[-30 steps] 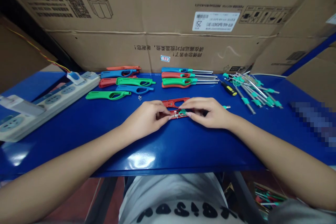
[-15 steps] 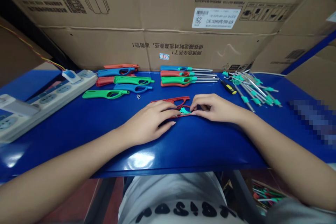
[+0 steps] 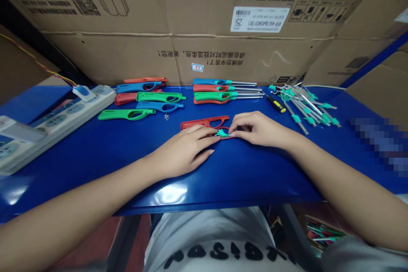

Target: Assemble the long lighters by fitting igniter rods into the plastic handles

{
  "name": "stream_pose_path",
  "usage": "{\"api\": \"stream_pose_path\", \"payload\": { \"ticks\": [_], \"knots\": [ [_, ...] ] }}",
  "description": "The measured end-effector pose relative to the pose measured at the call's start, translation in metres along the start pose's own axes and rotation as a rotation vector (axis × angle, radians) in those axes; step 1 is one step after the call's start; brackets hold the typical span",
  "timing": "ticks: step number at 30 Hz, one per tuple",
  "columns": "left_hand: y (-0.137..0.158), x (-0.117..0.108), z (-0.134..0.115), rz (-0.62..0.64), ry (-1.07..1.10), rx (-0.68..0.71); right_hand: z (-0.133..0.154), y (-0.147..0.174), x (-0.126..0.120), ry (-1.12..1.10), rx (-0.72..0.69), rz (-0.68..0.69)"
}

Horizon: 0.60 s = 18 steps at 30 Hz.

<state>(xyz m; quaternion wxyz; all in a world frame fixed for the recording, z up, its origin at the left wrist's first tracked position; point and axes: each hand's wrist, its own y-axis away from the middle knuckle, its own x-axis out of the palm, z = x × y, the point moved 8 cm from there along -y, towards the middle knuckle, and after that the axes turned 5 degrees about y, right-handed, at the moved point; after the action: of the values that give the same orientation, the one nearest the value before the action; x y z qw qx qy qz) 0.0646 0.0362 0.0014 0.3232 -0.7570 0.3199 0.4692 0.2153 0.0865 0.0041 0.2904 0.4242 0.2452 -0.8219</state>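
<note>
My left hand (image 3: 186, 149) lies over a red lighter casing half, its fingers holding the casing against the table and covering most of it. A small teal plastic trigger part (image 3: 222, 133) shows inside the casing, between my two hands. My right hand (image 3: 255, 128) pinches at the right end of this teal part with thumb and forefinger; the exact contact is hidden. Just behind my left fingers rests another red lighter casing half (image 3: 204, 123), with its finger loop to the right.
Several casing halves (image 3: 127, 114) lie back left, beside small metal bits (image 3: 166, 117). Assembled lighters (image 3: 212, 95), a screwdriver (image 3: 276, 104) and metal rods with teal parts (image 3: 307, 108) lie further right. A power strip (image 3: 60, 121) runs along the left; cardboard (image 3: 127, 55) stands behind.
Both hands stay at the casing, with only slight finger movement. My left fingers uncover more of the rear red casing half. The whole view has shifted slightly.
</note>
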Motion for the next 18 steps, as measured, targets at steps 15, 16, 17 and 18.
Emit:
{"api": "stream_pose_path", "payload": {
  "ticks": [15, 16, 17, 18],
  "knots": [
    [0.000, 0.000, -0.002, -0.015, -0.015, 0.025, 0.040, 0.011, 0.013, 0.735, -0.228, 0.136],
    [0.000, 0.000, -0.002, -0.017, -0.013, 0.025, 0.040, 0.011, 0.013, 0.730, -0.225, 0.137],
    [0.000, 0.000, -0.002, -0.020, -0.009, 0.026, 0.039, 0.010, 0.013, 0.703, -0.220, 0.133],
    [0.000, -0.001, -0.002, -0.025, -0.004, 0.028, 0.038, 0.010, 0.011, 0.652, -0.212, 0.121]
  ]
}}
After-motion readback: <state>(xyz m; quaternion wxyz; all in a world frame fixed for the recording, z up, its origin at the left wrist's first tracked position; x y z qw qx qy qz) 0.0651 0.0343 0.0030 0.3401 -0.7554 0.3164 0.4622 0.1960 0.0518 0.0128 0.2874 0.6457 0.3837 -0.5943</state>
